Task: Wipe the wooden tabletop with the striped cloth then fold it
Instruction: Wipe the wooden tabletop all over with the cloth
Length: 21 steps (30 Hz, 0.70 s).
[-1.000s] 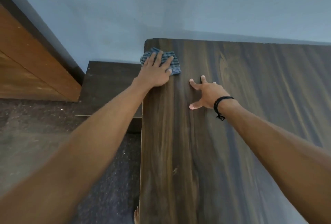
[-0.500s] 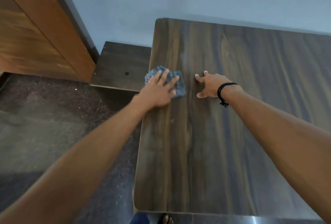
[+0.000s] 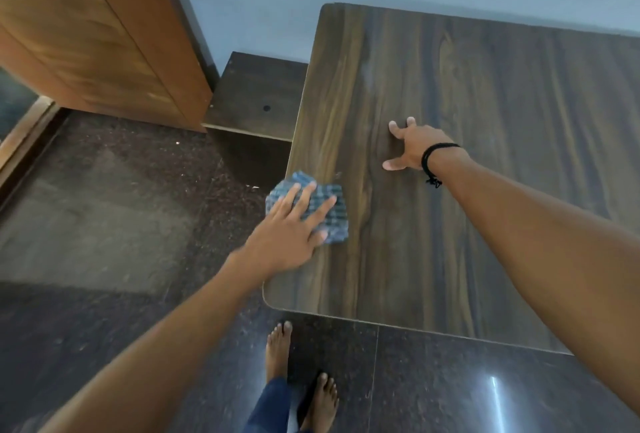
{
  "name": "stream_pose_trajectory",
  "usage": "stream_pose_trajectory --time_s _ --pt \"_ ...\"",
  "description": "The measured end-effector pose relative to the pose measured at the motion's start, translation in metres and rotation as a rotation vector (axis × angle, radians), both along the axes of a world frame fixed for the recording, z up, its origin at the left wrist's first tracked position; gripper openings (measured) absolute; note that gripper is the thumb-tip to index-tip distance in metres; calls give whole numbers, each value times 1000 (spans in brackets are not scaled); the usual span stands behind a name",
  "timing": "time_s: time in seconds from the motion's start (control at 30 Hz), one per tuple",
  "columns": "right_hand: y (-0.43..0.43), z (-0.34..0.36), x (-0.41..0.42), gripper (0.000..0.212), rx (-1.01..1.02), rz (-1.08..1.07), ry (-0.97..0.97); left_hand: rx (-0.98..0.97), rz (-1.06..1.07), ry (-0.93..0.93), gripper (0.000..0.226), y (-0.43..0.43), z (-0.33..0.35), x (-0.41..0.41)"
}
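While the wiping step is in hand, the person's bare feet (image 3: 301,377) stand on the dark floor (image 3: 104,224) just before the near edge of the counter (image 3: 450,259). Beyond that edge, the left hand (image 3: 289,235) lies flat with fingers spread, pressing the striped cloth (image 3: 329,214) onto the counter at its left edge, a bit of cloth hanging over the side. That grip is apart, not clamped; the palm alone pins the cloth. Further in from the near edge, the right hand (image 3: 414,147), a black band (image 3: 433,159) on its wrist, braces on bare wood with fingers spread and holds nothing. Past the counter's far left corner sits a low dark shelf (image 3: 256,96). Much of the counter to the right looks unwiped, I judge, so the next move calls for sweeping the cloth rightward under steady pressure; folding comes later.
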State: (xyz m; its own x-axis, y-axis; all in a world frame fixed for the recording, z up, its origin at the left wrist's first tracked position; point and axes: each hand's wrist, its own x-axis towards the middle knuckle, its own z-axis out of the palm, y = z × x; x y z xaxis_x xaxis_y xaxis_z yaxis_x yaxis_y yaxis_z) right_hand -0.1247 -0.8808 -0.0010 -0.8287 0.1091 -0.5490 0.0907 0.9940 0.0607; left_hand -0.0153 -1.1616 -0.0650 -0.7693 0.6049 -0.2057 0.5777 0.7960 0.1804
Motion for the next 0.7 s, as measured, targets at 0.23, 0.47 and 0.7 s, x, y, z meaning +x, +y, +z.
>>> stream_pose_trajectory --time_s 0.23,0.47,0.7 --pt "-8 -3 26 80 47 12 58 -51 153 -117 58 29 4 -44" --pt "-15 -12 58 76 92 68 31 -27 121 1 62 -25 6 124" --pt "-27 -12 80 75 95 58 51 -14 205 -3 59 17 6 30"
